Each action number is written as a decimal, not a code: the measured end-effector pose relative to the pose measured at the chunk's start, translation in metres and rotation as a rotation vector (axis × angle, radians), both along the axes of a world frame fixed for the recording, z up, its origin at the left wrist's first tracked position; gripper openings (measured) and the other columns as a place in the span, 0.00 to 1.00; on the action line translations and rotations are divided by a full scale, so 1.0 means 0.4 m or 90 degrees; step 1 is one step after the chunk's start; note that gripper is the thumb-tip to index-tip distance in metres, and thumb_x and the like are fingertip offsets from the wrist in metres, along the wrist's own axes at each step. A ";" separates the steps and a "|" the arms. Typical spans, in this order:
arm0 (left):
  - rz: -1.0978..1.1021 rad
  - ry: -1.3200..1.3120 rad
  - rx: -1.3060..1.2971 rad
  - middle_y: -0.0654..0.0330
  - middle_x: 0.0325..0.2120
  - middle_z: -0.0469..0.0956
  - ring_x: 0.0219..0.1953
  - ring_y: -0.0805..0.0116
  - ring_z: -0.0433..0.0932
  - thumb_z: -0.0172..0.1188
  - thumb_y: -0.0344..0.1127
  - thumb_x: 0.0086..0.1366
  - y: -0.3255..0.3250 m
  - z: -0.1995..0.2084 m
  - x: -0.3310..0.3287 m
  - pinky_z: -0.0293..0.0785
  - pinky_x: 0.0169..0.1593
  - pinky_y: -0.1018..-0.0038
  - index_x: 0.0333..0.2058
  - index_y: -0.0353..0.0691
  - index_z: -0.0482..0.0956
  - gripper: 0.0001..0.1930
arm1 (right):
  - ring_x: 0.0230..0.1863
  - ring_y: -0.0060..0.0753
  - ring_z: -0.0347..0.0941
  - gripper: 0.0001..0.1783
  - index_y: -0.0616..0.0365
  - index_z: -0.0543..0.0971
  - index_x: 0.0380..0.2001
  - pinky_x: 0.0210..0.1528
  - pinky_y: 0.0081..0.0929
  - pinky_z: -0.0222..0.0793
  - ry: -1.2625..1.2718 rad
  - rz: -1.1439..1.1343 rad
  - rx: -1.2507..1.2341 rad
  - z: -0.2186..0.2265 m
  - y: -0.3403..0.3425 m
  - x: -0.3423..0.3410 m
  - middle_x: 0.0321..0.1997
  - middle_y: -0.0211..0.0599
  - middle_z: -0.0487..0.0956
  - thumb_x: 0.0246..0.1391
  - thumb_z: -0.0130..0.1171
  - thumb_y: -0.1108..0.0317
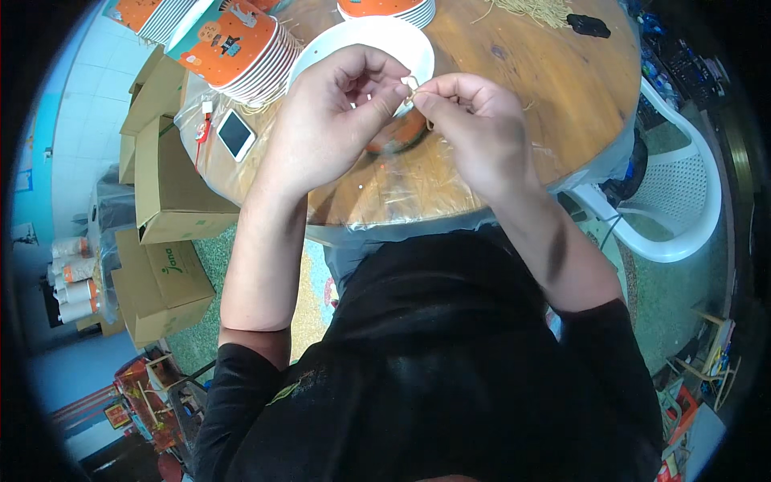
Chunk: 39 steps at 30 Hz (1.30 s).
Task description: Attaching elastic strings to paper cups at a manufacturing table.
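My left hand (341, 112) and my right hand (478, 124) meet over the table, thumbs and forefingers pinched together. Between the fingertips is a thin pale cord (412, 83), its end looped or knotted; the exact shape is too small to tell. Right behind my hands stands an orange paper bucket with a white inside (385, 34), partly covered by my left hand. I cannot tell whether the cord passes through its wall.
Stacked orange paper buckets (241, 52) lean at the table's left, near a phone (236, 135) and a red cable (202, 140). A heap of cords (534, 10) and a black object (588, 26) lie at the far right. Cardboard boxes (173, 181) and a white chair (683, 189) flank the table.
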<state>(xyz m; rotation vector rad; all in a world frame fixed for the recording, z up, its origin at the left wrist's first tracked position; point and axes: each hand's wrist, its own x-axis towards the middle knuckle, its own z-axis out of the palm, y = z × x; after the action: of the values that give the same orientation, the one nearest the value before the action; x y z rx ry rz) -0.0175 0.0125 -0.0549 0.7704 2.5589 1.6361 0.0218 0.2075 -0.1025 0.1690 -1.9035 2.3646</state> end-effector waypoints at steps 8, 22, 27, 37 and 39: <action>-0.034 0.270 -0.136 0.62 0.38 0.87 0.40 0.73 0.84 0.79 0.26 0.63 -0.003 0.016 0.030 0.81 0.48 0.73 0.47 0.36 0.89 0.14 | 0.38 0.16 0.74 0.15 0.65 0.88 0.48 0.42 0.18 0.69 -0.110 0.114 -0.144 -0.019 0.038 -0.008 0.41 0.32 0.88 0.70 0.68 0.63; 0.051 0.346 -0.192 0.56 0.34 0.87 0.36 0.59 0.89 0.72 0.28 0.70 0.018 -0.006 0.034 0.84 0.41 0.66 0.40 0.38 0.89 0.03 | 0.39 0.19 0.81 0.14 0.63 0.89 0.53 0.43 0.21 0.79 0.158 -0.020 0.092 -0.031 0.038 -0.036 0.41 0.29 0.85 0.66 0.73 0.71; 0.058 0.326 -0.196 0.56 0.34 0.87 0.34 0.60 0.88 0.71 0.29 0.71 0.020 -0.008 0.035 0.83 0.39 0.67 0.40 0.38 0.89 0.02 | 0.38 0.26 0.83 0.14 0.56 0.91 0.52 0.42 0.25 0.80 0.288 -0.049 0.274 -0.035 0.069 -0.049 0.41 0.32 0.86 0.64 0.74 0.71; 0.041 0.377 -0.170 0.57 0.36 0.86 0.37 0.57 0.88 0.71 0.28 0.69 0.020 -0.018 0.038 0.84 0.41 0.64 0.39 0.38 0.86 0.03 | 0.42 0.48 0.85 0.04 0.53 0.89 0.39 0.45 0.42 0.80 0.443 -0.179 0.470 -0.010 0.077 -0.079 0.42 0.37 0.86 0.64 0.69 0.69; 0.029 0.436 -0.172 0.57 0.38 0.86 0.39 0.56 0.88 0.71 0.27 0.67 0.018 -0.020 0.040 0.85 0.42 0.63 0.39 0.38 0.85 0.04 | 0.42 0.48 0.85 0.03 0.52 0.89 0.39 0.45 0.43 0.81 0.418 -0.180 0.460 -0.011 0.075 -0.083 0.42 0.36 0.86 0.65 0.68 0.69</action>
<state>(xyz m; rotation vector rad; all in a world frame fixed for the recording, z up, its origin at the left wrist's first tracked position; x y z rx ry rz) -0.0017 0.0196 -0.0628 1.4515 3.1511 1.1160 -0.0112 0.2375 -0.1069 0.5904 -2.1135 1.1467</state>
